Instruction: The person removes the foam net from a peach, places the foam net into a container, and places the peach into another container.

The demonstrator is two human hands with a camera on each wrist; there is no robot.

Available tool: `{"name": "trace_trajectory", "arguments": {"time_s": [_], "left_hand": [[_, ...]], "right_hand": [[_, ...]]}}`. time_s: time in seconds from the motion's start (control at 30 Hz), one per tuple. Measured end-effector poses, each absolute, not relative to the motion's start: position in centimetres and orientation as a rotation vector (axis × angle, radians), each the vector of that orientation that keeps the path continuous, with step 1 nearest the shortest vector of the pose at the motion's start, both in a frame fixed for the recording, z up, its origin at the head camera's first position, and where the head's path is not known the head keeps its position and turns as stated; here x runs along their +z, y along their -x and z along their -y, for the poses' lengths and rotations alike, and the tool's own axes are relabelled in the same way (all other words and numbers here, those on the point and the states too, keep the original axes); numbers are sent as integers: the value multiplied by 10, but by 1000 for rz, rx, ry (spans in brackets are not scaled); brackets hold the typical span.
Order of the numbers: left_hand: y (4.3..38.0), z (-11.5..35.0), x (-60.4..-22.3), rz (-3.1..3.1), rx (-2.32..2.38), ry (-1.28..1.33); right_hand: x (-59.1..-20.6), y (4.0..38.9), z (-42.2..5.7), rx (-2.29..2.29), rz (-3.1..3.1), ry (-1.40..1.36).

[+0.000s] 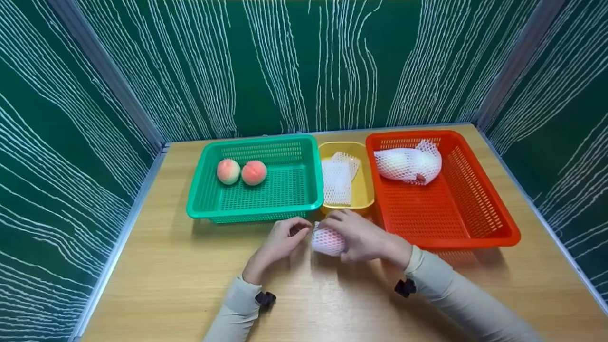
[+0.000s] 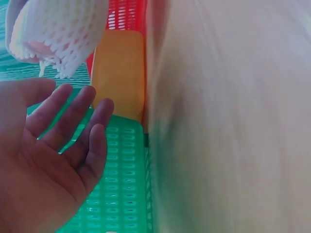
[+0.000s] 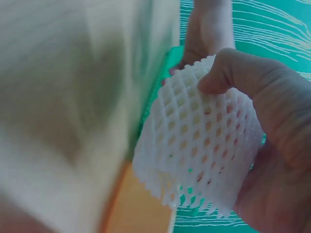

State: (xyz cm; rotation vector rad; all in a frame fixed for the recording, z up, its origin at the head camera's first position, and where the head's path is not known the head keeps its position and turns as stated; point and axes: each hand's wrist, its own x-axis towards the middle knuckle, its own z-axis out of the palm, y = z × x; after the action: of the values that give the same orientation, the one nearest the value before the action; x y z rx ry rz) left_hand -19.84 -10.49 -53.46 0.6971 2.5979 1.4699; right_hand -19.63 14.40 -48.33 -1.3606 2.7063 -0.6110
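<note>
My right hand grips a peach in a white foam net sleeve, held over the table in front of the yellow basket. In the right wrist view the thumb presses on the netting, and pink shows through its holes. My left hand is just left of the netted peach, holding nothing. Seen in the left wrist view, its fingers are loosely bent and apart from the netting above them. Two bare peaches, one paler and one pinker, lie in the green basket.
Between the green and red baskets stands a yellow basket with flat foam net sleeves inside. At the right, the red basket holds netted fruit in its back left corner. Green walls with white lines surround the wooden table.
</note>
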Motion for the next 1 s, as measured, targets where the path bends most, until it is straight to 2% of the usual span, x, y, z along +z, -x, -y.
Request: {"name": "trace_trajectory", "arguments": {"time_s": [0.4, 1.0], "left_hand": [[195, 104, -537, -2610, 1424, -618], [199, 108, -538, -2635, 1427, -626]], "right_hand": [[-515, 198, -139, -584, -2616, 1375], [-520, 196, -140, -701, -2678, 1333]]}}
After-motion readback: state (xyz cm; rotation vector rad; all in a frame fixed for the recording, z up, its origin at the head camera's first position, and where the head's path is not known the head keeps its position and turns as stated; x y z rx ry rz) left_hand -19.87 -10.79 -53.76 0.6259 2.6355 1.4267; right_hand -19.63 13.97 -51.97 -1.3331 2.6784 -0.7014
